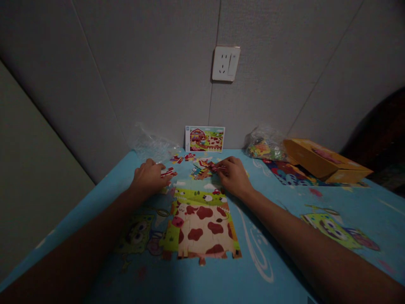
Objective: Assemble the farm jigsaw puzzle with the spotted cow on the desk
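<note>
Two pieces [168,172] pinched, left hand [148,177], right hand [232,175], at puzzle [202,223] far edge, tablecloth [284,253] spreading right

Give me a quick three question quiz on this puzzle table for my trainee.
1. True or false: the yellow box lies to the right of the right hand.
2. What leans against the wall behind the loose pieces? A picture card, B mug, C phone.
3. Fill in: the assembled puzzle shows a spotted ____.
Key: 1 true; 2 A; 3 cow.
</note>
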Action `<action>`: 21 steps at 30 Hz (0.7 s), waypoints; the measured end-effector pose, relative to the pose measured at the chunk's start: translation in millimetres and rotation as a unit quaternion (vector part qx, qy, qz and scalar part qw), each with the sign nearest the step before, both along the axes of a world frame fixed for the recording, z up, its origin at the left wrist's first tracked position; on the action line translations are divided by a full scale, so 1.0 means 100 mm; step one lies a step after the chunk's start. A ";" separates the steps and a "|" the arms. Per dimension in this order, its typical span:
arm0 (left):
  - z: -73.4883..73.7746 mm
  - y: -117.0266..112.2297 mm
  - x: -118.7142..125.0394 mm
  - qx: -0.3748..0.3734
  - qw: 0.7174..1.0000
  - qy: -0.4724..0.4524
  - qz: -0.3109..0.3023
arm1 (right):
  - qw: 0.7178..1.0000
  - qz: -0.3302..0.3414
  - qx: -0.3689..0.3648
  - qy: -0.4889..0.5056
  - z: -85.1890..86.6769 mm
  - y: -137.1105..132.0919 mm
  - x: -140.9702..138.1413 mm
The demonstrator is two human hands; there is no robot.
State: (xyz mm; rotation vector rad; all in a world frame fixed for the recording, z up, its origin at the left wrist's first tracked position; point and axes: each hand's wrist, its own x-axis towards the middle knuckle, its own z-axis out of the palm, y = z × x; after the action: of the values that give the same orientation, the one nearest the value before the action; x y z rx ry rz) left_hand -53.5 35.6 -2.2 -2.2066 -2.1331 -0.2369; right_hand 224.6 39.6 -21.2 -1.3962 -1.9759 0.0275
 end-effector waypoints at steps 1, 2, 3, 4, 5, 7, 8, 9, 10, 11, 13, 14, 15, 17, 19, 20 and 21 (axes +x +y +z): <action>0.01 0.00 -0.01 -0.003 1.000 -0.001 -0.002 | 1.000 0.004 -0.005 0.001 0.00 0.00 0.00; 0.01 0.00 -0.02 -0.006 1.000 -0.001 -0.005 | 1.000 0.006 -0.009 0.002 -0.01 -0.01 -0.01; 0.02 0.00 -0.03 -0.007 1.000 0.000 -0.009 | 1.000 0.008 -0.012 0.002 -0.01 -0.01 -0.01; 0.02 0.01 -0.04 -0.008 1.000 0.004 -0.013 | 1.000 0.011 -0.015 0.000 -0.02 -0.02 -0.01; 0.02 0.02 -0.05 -0.008 1.000 0.008 -0.017 | 1.000 0.013 -0.015 -0.002 -0.02 -0.03 -0.02; 0.01 0.04 -0.07 -0.004 1.000 0.017 -0.026 | 1.000 0.021 -0.011 -0.005 0.00 -0.05 -0.03; 0.01 0.05 -0.08 0.000 0.999 0.023 -0.026 | 1.000 0.027 -0.008 -0.007 0.01 -0.07 -0.05; 0.01 0.05 -0.08 0.003 0.999 0.028 -0.025 | 0.999 0.036 -0.005 -0.009 0.03 -0.09 -0.06; 0.02 0.06 -0.08 0.006 0.999 0.032 -0.024 | 0.999 0.045 -0.001 -0.010 0.05 -0.12 -0.07; 0.04 0.05 -0.08 0.011 0.999 0.033 -0.021 | 0.998 0.054 0.004 -0.011 0.07 -0.14 -0.09; 0.09 0.03 -0.06 0.029 0.999 0.029 -0.019 | 0.997 0.073 0.014 -0.012 0.11 -0.20 -0.13; 0.11 0.01 -0.05 0.045 0.998 0.024 -0.022 | 0.996 0.084 0.017 -0.009 0.12 -0.23 -0.15; 0.14 0.00 -0.04 0.070 0.997 0.016 -0.026 | 0.995 0.096 0.017 -0.004 0.14 -0.26 -0.17; 0.19 -0.05 0.00 0.136 0.990 -0.004 -0.047 | 0.991 0.131 0.013 0.010 0.15 -0.32 -0.21; 0.21 -0.08 0.04 0.196 0.976 -0.032 -0.087 | 0.985 0.174 0.003 0.016 0.15 -0.36 -0.24; 0.21 -0.10 0.06 0.216 0.969 -0.047 -0.110 | 0.980 0.199 -0.004 0.015 0.14 -0.38 -0.26; 0.20 -0.11 0.08 0.228 0.963 -0.059 -0.131 | 0.974 0.225 -0.013 0.011 0.14 -0.40 -0.27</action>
State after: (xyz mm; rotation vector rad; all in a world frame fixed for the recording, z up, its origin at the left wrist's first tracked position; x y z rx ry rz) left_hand -45.4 24.8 17.8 -2.2182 -1.6092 -0.8027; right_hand 197.8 0.0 -7.4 -0.9310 -2.2403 0.2752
